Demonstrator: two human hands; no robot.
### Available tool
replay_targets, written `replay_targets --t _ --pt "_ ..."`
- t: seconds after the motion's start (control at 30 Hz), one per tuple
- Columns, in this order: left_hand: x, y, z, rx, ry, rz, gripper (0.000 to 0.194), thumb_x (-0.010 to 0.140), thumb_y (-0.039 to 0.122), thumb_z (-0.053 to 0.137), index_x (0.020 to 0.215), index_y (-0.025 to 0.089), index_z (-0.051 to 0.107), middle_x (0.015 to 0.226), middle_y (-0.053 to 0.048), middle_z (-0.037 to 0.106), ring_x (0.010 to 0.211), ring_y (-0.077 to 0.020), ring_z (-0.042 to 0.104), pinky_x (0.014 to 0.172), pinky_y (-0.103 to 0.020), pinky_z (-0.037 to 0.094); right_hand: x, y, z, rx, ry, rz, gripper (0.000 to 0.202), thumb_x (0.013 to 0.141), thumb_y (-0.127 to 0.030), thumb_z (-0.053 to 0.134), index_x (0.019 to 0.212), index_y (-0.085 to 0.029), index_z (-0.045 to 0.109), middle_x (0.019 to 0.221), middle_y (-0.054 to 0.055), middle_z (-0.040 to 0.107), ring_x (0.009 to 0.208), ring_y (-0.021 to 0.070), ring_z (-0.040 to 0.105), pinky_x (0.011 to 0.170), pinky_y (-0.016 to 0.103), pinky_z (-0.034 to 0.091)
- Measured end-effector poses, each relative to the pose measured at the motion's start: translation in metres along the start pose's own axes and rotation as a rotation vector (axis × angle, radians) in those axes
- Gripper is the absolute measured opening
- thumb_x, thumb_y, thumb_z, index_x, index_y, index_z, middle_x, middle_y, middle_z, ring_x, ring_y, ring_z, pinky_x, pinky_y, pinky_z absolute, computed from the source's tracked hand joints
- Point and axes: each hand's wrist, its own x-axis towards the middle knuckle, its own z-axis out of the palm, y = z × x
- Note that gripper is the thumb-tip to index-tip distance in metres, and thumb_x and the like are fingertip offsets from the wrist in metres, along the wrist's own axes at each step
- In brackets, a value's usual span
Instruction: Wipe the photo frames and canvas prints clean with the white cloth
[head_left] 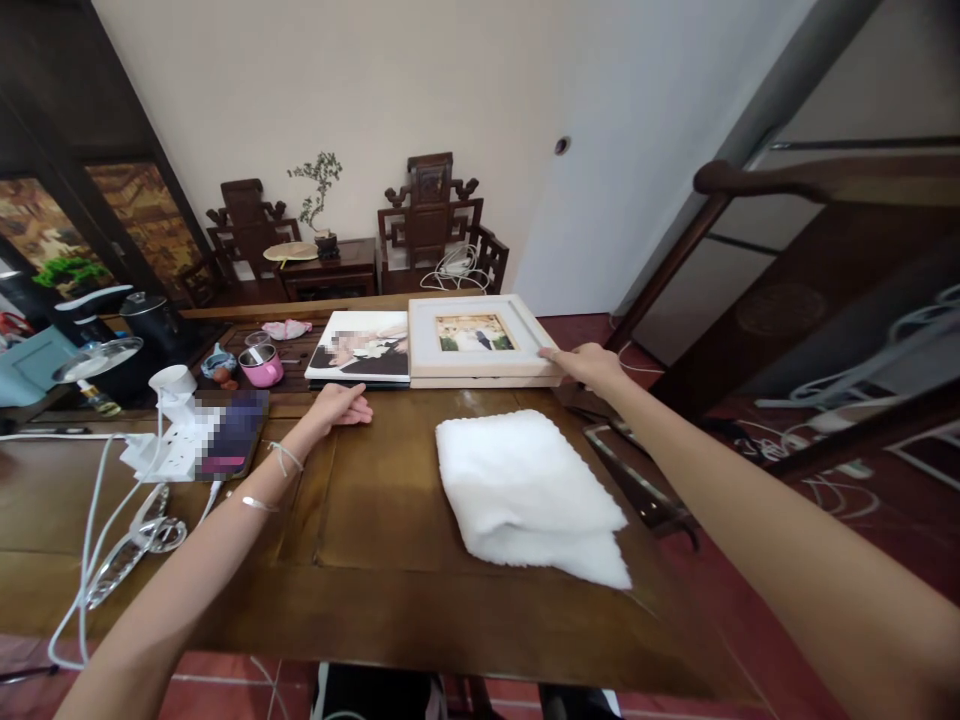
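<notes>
A light wooden picture frame [424, 338] with a wide white mat and a small photo lies flat at the far side of the table, stacked on a pale base. My right hand [589, 366] grips its right edge, thumb on top and the other fingers mostly hidden. Against the frame's left side lies a square photo print [375, 345], with something dark beneath it. Just in front of that print is my left hand [343, 408], empty, its fingers stretched out towards the right. Nearer to me lies a folded white fluffy cloth [525, 490], apart from both hands.
On the left of the wooden table [367, 500] are a white power strip [176, 450] with cables, a phone [238, 430], a clear hair claw [139, 540], a pink cup [261, 367] and a black kettle [154, 325]. A dark wooden chair [780, 270] stands at the right.
</notes>
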Motion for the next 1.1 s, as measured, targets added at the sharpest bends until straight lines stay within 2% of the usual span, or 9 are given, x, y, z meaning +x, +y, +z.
replay_targets --t 0.1,0.2,0.33,0.5,0.73,0.8,0.9,1.0,1.1 --pt "0.000 0.018 0.028 0.228 0.034 0.170 0.030 0.079 0.038 0.070 0.065 0.013 0.062 0.057 -0.008 0.068 0.055 -0.0166 0.065 0.059 -0.024 0.047 0.002 0.000 -0.001 -0.012 -0.086 0.030 0.048 0.082 -0.055 0.057 0.083 -0.009 0.070 0.087 0.020 0.067 0.088 0.0332 0.064 0.071 0.040 0.049" --pt "0.010 0.041 0.065 0.431 0.118 0.306 0.033 0.078 0.045 0.069 0.067 0.014 0.062 0.070 -0.011 0.071 0.079 -0.0241 0.069 0.074 -0.029 0.048 0.000 -0.008 -0.001 -0.022 -0.111 0.051 0.037 0.089 -0.045 0.057 0.104 -0.012 0.065 0.106 0.013 0.065 0.096 0.0257 0.062 0.080 0.041 0.051" --pt "0.029 0.060 0.106 0.656 0.217 0.378 0.029 0.071 0.035 0.075 0.081 0.010 0.064 0.105 -0.024 0.068 0.113 -0.0380 0.058 0.090 -0.040 0.043 -0.001 -0.019 0.003 -0.031 -0.089 0.068 0.034 0.092 -0.035 0.058 0.121 -0.018 0.055 0.122 0.010 0.057 0.101 0.0222 0.060 0.084 0.044 0.052" --pt "0.035 0.061 0.126 0.795 0.249 0.446 0.020 0.080 0.019 0.061 0.095 0.007 0.063 0.119 -0.028 0.060 0.120 -0.0406 0.052 0.097 -0.045 0.037 -0.003 -0.026 -0.002 -0.026 -0.044 0.009 0.036 0.091 -0.035 0.060 0.121 -0.016 0.056 0.122 0.011 0.057 0.101 0.0225 0.060 0.084 0.043 0.052" --pt "0.007 0.086 0.098 0.728 0.257 0.543 0.027 0.084 0.024 0.055 0.101 0.004 0.062 0.126 -0.027 0.055 0.128 -0.0394 0.043 0.107 -0.046 0.029 -0.033 -0.042 -0.051 0.025 0.083 -0.122 0.037 0.096 -0.030 0.041 0.098 -0.002 0.065 0.106 0.027 0.064 0.106 0.0363 0.058 0.089 0.042 0.043" --pt "-0.006 0.094 0.082 0.651 0.228 0.538 0.029 0.084 0.025 0.054 0.103 0.005 0.062 0.120 -0.023 0.061 0.124 -0.0349 0.050 0.103 -0.043 0.036 -0.052 -0.048 -0.068 0.043 0.127 -0.162 0.038 0.095 -0.033 0.038 0.099 -0.004 0.063 0.105 0.026 0.064 0.103 0.0365 0.058 0.085 0.042 0.043" --pt "-0.035 0.092 0.055 0.516 0.105 0.485 0.032 0.086 0.031 0.051 0.103 0.007 0.064 0.096 -0.015 0.071 0.095 -0.0263 0.068 0.084 -0.036 0.053 -0.091 -0.055 -0.090 0.138 0.158 -0.212 0.033 0.092 -0.038 0.041 0.093 -0.012 0.060 0.098 0.019 0.065 0.096 0.0336 0.059 0.078 0.041 0.044" --pt "-0.080 0.077 0.029 0.036 -0.031 0.320 0.038 0.083 0.031 0.054 0.111 0.006 0.063 0.086 -0.013 0.073 0.081 -0.0232 0.071 0.078 -0.034 0.058 -0.137 -0.050 -0.099 0.341 0.089 -0.314 0.027 0.087 -0.045 0.047 0.084 -0.020 0.055 0.090 0.011 0.065 0.086 0.0283 0.059 0.074 0.039 0.044" --pt "-0.131 0.054 0.000 -0.166 -0.011 0.092 0.045 0.079 0.029 0.060 0.119 0.009 0.061 0.088 -0.011 0.075 0.078 -0.0242 0.072 0.075 -0.035 0.060 -0.173 -0.025 -0.096 0.442 -0.136 -0.448 0.035 0.090 -0.054 0.039 0.084 -0.023 0.053 0.085 0.005 0.065 0.078 0.0232 0.059 0.068 0.035 0.044"
